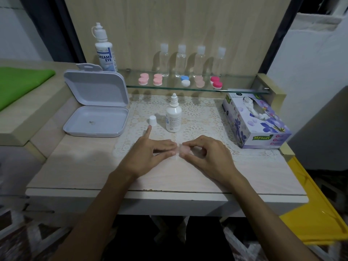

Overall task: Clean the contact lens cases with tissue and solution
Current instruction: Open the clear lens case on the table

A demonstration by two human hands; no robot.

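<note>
- The open white box holds one small speck; the solution bottle stands uncapped.
- My left hand and right hand fingers pinch a pale lens case between them.

small bottle & loose cap block straight ahead, tissue box rt, open case lt

An open grey hinged plastic box sits at the table's left, four clear capped bottles line the glass shelf, a green cloth lies far left, a lace doily covers the tabletop
</note>
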